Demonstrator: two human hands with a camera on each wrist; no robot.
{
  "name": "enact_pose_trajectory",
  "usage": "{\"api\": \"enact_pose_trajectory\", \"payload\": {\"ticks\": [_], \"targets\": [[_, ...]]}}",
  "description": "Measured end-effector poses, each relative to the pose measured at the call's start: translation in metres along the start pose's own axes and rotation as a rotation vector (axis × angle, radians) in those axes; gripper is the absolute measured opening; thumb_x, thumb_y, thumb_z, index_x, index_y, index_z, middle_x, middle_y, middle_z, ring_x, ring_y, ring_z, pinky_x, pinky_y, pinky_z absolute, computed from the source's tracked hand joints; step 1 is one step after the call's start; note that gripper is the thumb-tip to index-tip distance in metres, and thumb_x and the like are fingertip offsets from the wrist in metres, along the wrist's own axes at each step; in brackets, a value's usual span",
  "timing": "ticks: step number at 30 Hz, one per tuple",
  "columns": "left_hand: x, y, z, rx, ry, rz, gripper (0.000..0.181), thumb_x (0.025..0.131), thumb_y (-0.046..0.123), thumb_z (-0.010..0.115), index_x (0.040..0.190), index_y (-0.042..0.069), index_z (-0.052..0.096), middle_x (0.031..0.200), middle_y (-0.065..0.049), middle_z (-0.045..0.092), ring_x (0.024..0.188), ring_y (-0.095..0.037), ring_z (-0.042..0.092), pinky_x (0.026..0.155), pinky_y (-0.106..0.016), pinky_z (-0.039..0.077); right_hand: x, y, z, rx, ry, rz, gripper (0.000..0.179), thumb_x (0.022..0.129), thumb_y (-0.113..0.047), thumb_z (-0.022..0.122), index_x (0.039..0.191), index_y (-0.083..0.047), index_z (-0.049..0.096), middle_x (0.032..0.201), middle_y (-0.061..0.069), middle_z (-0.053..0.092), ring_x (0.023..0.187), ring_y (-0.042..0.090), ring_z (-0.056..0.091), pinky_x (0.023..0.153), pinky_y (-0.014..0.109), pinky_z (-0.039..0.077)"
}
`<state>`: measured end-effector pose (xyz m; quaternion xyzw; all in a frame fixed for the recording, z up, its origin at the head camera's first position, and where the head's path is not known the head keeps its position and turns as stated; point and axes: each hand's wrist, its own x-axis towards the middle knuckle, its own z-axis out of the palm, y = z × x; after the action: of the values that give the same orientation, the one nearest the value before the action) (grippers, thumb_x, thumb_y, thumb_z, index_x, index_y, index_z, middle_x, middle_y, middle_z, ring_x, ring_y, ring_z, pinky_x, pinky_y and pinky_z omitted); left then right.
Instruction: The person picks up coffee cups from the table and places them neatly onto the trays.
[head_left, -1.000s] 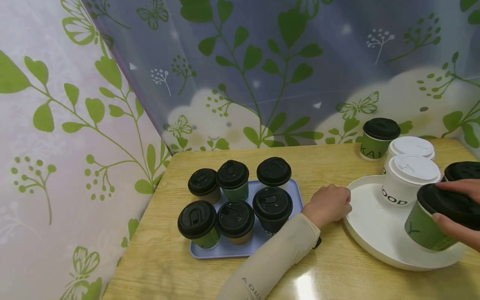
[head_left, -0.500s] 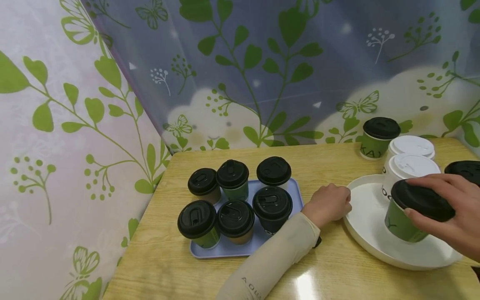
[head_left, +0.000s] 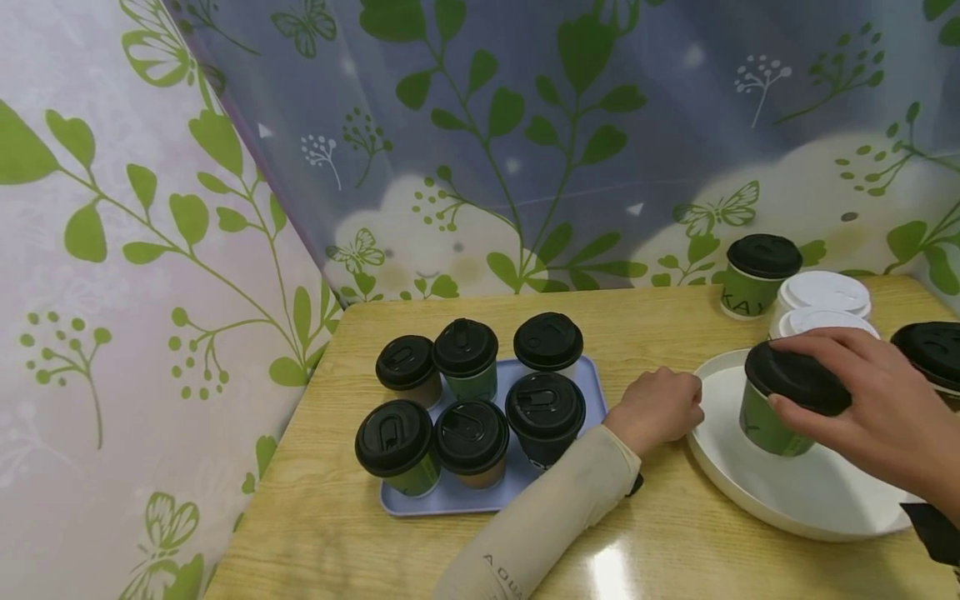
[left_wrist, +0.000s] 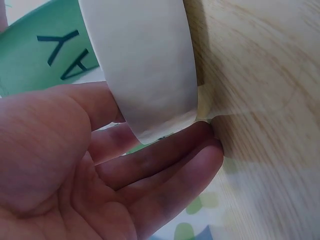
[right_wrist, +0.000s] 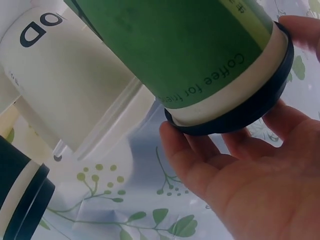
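Note:
My right hand [head_left: 873,400] grips a green paper coffee cup [head_left: 767,425] from above, fingers and thumb around its black lid. In the right wrist view the cup [right_wrist: 190,55] shows printed words near its lid. The cup is over the left part of a round white tray [head_left: 716,479]; I cannot tell whether its base touches. At the tray's left rim, my left hand [head_left: 656,408] holds the edge. In the left wrist view the white tray wall [left_wrist: 145,70] sits between thumb and fingers [left_wrist: 175,175].
A lilac tray [head_left: 596,396] bearing several black-lidded cups stands to the left, partly behind my left forearm. White-lidded cups [head_left: 828,293] stand at the right, beyond my right hand. Behind them is another green cup [head_left: 750,292]. A black-lidded cup [head_left: 933,354] stands at the right edge.
My right hand has carried the green cup leftward and slightly away from me across the white tray. The left hand has stayed at the rim.

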<state>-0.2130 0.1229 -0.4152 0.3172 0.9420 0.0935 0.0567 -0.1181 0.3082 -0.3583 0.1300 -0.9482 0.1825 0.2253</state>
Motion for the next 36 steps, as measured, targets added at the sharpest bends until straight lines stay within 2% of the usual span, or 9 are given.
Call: {"api": "enact_pose_trajectory", "payload": {"ticks": [9,19,25,31,36], "targets": [[0.0,0.0,0.0,0.006,0.002,0.003,0.009,0.098,0.024,0.069,0.089,0.024,0.07,0.074,0.012,0.058,0.062,-0.004,0.051,0.057,-0.021,0.042,0.011,-0.003,0.006,0.007,-0.028,-0.007,0.058,0.081,-0.024,0.085,0.129,-0.002,0.061,0.128,0.028,0.052,0.112,0.052,0.05,0.085,0.068,0.04],[0.002,0.0,0.0,0.001,-0.019,-0.013,0.004,0.098,0.026,0.069,0.095,0.025,0.071,0.081,0.011,0.063,0.065,-0.005,0.052,0.059,-0.022,0.044,0.02,0.001,0.014,0.067,-0.006,-0.052,0.058,0.079,-0.018,0.085,0.129,-0.001,0.061,0.126,0.03,0.053,0.112,0.052,0.049,0.086,0.066,0.037],[0.002,0.0,0.0,-0.002,-0.018,-0.019,0.011,0.097,0.026,0.07,0.087,0.025,0.068,0.074,0.011,0.059,0.062,-0.006,0.052,0.057,-0.023,0.043,0.026,0.003,0.019,0.1,0.006,-0.093,0.056,0.08,-0.016,0.084,0.128,0.001,0.061,0.126,0.03,0.053,0.113,0.052,0.048,0.087,0.066,0.035],[0.0,0.0,0.0,0.005,-0.011,-0.009,0.016,0.097,0.024,0.069,0.082,0.024,0.064,0.07,0.011,0.055,0.06,-0.006,0.051,0.055,-0.023,0.042,0.03,0.004,0.022,0.116,0.024,-0.1,0.058,0.08,-0.014,0.082,0.132,0.001,0.059,0.127,0.032,0.05,0.115,0.054,0.046,0.088,0.068,0.034],[0.001,0.0,0.0,0.01,-0.01,-0.008,0.026,0.097,0.023,0.068,0.074,0.022,0.058,0.065,0.008,0.052,0.057,-0.008,0.05,0.052,-0.023,0.038,0.034,0.005,0.027,0.139,0.046,-0.124,0.06,0.081,-0.011,0.08,0.134,0.001,0.057,0.127,0.033,0.049,0.115,0.054,0.045,0.089,0.068,0.033]]}}
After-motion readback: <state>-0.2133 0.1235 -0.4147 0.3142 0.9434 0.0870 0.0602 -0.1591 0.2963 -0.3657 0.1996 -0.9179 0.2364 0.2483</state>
